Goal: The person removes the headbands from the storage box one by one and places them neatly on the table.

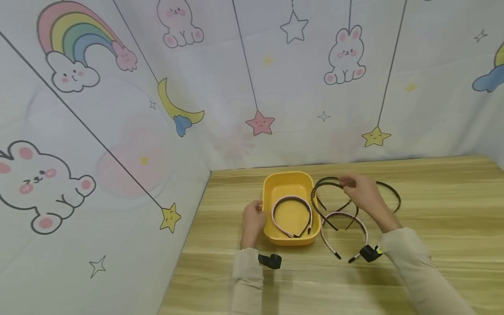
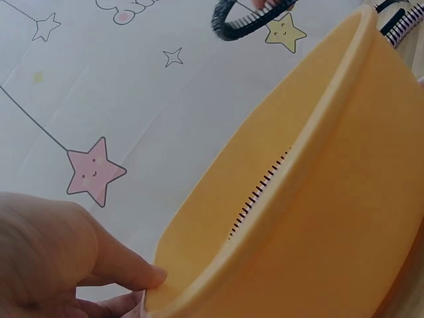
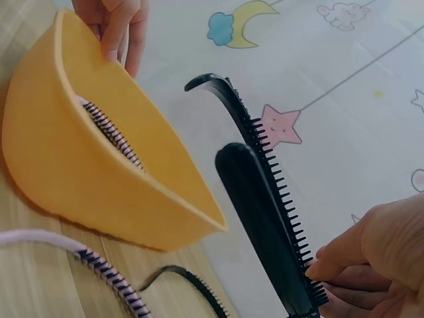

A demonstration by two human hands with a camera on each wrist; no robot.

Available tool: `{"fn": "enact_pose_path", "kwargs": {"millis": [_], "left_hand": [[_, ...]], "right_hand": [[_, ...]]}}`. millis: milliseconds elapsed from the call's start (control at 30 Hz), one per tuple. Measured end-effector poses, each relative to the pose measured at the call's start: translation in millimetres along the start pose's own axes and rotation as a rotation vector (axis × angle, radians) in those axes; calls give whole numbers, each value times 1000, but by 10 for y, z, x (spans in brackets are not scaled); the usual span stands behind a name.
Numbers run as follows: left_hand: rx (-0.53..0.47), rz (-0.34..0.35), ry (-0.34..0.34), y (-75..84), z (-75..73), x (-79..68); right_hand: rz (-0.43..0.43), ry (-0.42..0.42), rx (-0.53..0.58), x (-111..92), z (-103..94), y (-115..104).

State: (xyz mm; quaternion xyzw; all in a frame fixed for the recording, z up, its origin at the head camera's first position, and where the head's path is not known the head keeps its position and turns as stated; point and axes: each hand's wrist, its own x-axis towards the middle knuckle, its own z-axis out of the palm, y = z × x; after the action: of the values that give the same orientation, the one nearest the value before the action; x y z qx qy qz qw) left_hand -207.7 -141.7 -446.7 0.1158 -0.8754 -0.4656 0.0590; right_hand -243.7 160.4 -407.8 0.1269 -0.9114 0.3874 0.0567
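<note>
My left hand point(image 1: 253, 221) pinches the left rim of a yellow plastic basin point(image 1: 291, 242), thumb over the inside and fingers outside, as the left wrist view shows. Inside the basin lies a pink headband point(image 1: 291, 198) with dark teeth along its inner edge. To the right, my right hand point(image 1: 364, 192) holds a black toothed headband point(image 3: 255, 205) between thumb and fingers. That headband is raised, its two ends pointing toward the basin in the right wrist view. In the head view its curve overlaps the basin's right rim.
Another pink headband point(image 1: 366, 227) lies on the wooden table point(image 1: 315, 284) right of the basin. A dark headband point(image 1: 398, 197) lies behind my right wrist, overlapped by the raised one. A printed cloth wall point(image 1: 291, 87) stands behind the table, another at the left.
</note>
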Motion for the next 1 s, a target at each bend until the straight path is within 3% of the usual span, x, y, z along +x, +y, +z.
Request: {"fn": "enact_pose_path", "kwargs": {"millis": [400,1000], "left_hand": [[-1,5,-7,-9,3,-4],[-13,23,-5,8,-2,-10]], "right_hand": [[-2,85,-115,-253,-137,157],[33,107,-89,-629,-303,554]]}}
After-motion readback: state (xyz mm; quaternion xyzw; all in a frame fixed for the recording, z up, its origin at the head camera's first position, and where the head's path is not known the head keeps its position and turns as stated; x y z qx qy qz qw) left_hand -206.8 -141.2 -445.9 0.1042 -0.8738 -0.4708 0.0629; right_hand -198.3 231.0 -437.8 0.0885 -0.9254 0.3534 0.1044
